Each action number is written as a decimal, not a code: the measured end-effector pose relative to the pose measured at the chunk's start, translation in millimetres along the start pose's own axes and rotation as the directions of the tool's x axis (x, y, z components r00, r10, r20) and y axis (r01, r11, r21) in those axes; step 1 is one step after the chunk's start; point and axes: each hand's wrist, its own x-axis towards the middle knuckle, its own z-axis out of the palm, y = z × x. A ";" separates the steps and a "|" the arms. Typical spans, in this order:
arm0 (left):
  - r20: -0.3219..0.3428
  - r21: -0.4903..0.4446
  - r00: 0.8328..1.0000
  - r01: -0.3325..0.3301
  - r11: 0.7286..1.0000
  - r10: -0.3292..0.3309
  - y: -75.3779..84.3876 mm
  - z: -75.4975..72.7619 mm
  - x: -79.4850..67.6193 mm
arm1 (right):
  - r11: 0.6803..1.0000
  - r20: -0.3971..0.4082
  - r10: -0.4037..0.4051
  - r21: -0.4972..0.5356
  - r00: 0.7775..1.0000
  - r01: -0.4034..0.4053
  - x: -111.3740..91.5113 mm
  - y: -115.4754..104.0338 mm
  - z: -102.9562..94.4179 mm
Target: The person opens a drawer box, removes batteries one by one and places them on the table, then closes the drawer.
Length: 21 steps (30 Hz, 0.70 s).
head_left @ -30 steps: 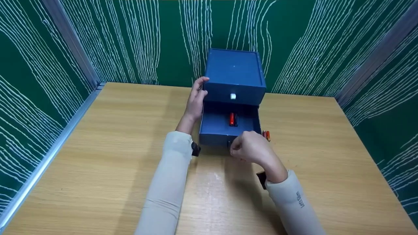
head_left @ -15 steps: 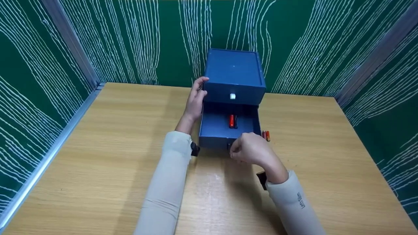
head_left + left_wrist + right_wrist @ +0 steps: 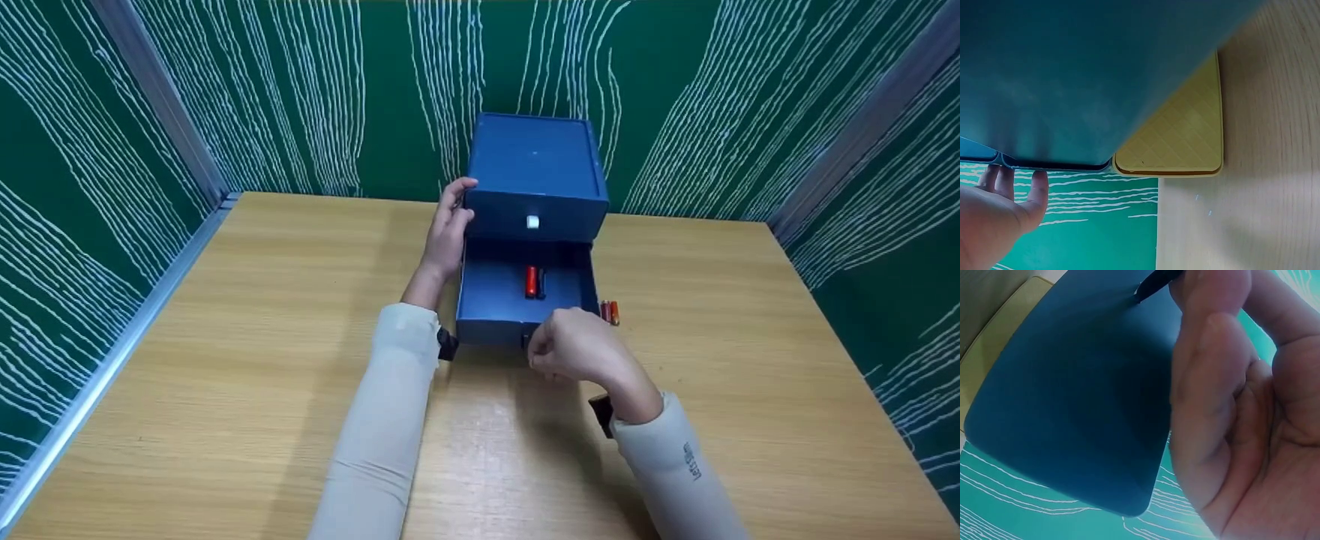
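Note:
A blue drawer cabinet [image 3: 534, 157] stands at the back of the table, its lower blue drawer [image 3: 491, 331] pulled out. My left hand [image 3: 447, 238] rests against the cabinet's left side, fingertips touching it near the front. With curled fingers my right hand [image 3: 576, 345] pinches the drawer's dark knob [image 3: 1157, 282]; the grip is partly hidden in the head view. Inside the drawer a red battery [image 3: 531, 282] and a black one [image 3: 541, 284] lie side by side. The upper drawer, with a white knob [image 3: 532, 222], is closed.
Two red-orange batteries [image 3: 610, 312] lie on the wooden table [image 3: 720, 315] just right of the drawer. A yellow section [image 3: 1179, 129] shows beneath the blue ones in the left wrist view. Green walls with white lines [image 3: 675, 112] stand behind the cabinet and at both sides.
The lower drawer has slid slightly further out toward me, with my right hand at its knob. The two batteries inside moved with it. My left hand stays on the cabinet.

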 end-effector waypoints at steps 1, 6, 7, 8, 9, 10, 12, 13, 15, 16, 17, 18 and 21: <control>0.000 0.005 1.000 0.003 1.000 -0.003 0.1 -0.1 0.0 | 1.000 0.004 0.003 0.000 1.000 -0.003 0.1 0.1 -0.1; -0.003 0.014 1.000 0.009 1.000 -0.009 0.2 -0.3 0.1 | 1.000 0.018 -0.014 -0.021 1.000 0.014 0.6 1.0 -0.4; -0.005 0.010 1.000 0.010 1.000 -0.010 0.2 -0.4 0.2 | 0.999 0.015 -0.027 -0.033 1.000 0.027 0.6 1.2 -0.4; -0.006 0.005 1.000 0.009 1.000 -0.009 0.1 -0.4 0.2 | 0.998 0.012 -0.040 -0.043 0.999 0.041 0.6 1.4 -0.5; -0.007 0.003 1.000 0.008 1.000 -0.008 0.0 -0.4 0.2 | 0.997 0.006 -0.055 -0.056 0.998 0.055 0.6 1.7 -0.5; -0.007 0.000 1.000 0.007 1.000 -0.007 -0.3 -0.4 0.1 | 0.995 0.003 -0.068 -0.068 0.998 0.068 0.7 2.2 -0.5; -0.007 -0.002 1.000 0.006 1.000 -0.006 -0.8 -0.4 -0.2 | 0.991 0.006 -0.086 -0.099 0.996 0.086 0.1 2.8 -0.9; -0.007 0.001 1.000 0.005 1.000 -0.005 -1.0 -0.4 -0.4 | 0.989 0.012 -0.092 -0.114 0.996 0.093 -0.1 3.2 -1.2; -0.006 0.006 1.000 0.000 1.000 0.000 -1.4 -0.3 -0.6 | 0.985 0.034 -0.101 -0.135 0.994 0.105 -0.7 3.7 -2.2; -0.005 0.006 1.000 -0.003 1.000 0.003 -1.5 -0.3 -0.6 | 0.984 0.046 -0.105 -0.142 0.993 0.111 -1.2 3.9 -3.1; -0.004 0.007 1.000 -0.004 1.000 0.004 -1.5 -0.2 -0.7 | 0.982 0.054 -0.112 -0.146 0.992 0.119 -1.8 4.0 -4.0; -0.003 0.008 1.000 -0.007 1.000 0.007 -1.5 -0.2 -0.6 | 0.981 0.058 -0.122 -0.148 0.991 0.129 -2.3 4.0 -4.9; -0.002 0.003 1.000 -0.017 1.000 0.017 -1.0 0.3 0.2 | 0.976 0.046 -0.170 -0.127 0.984 0.174 -3.8 3.8 -7.8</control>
